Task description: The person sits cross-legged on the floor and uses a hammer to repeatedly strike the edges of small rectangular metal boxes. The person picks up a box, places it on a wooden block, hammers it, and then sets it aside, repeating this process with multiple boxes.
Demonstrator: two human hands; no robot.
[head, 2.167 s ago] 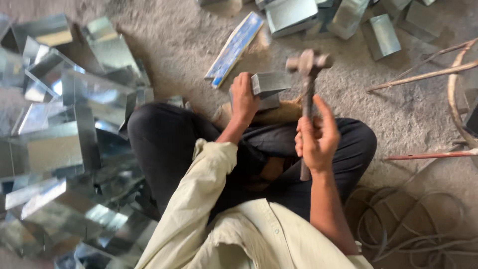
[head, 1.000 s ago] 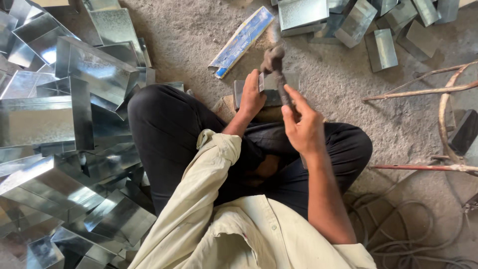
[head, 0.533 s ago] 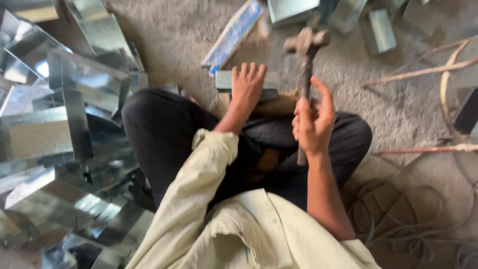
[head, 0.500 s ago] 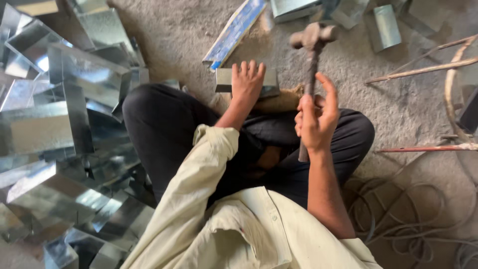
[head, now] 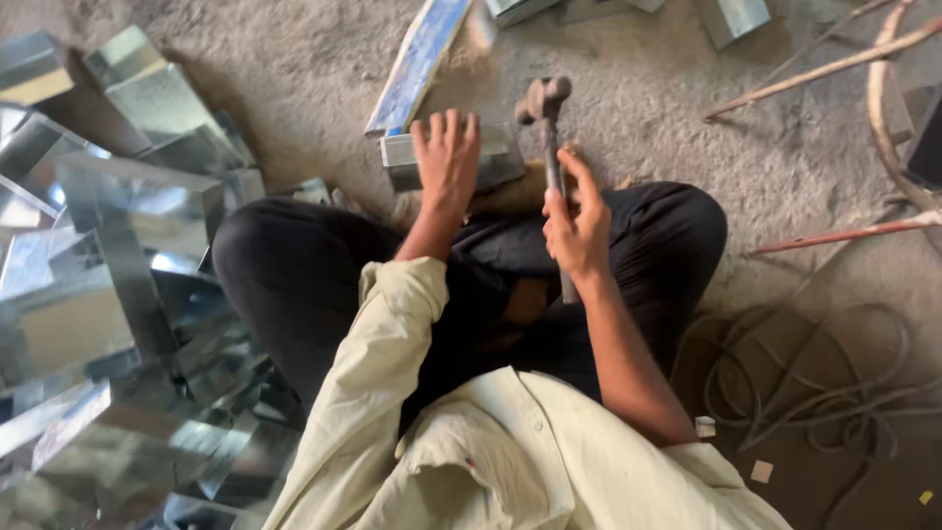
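I sit cross-legged on a concrete floor. My left hand (head: 446, 157) lies flat, fingers spread, pressing on a small folded sheet-metal piece (head: 498, 159) that rests on a wooden block in front of my legs. My right hand (head: 577, 221) grips the handle of a hammer (head: 546, 103), whose rusty head is raised just above the right end of the metal piece.
A heap of shiny bent sheet-metal pieces (head: 118, 294) fills the left side. A long blue-tinted metal strip (head: 417, 64) lies beyond the workpiece. More metal boxes (head: 736, 15) sit at the top. Thin rods (head: 834, 236) and coiled cable (head: 824, 383) lie to the right.
The hammer has gone through a strike: down on the piece a second ago, raised half a second ago, now lower and nearer the piece. My left hand stays on the metal.
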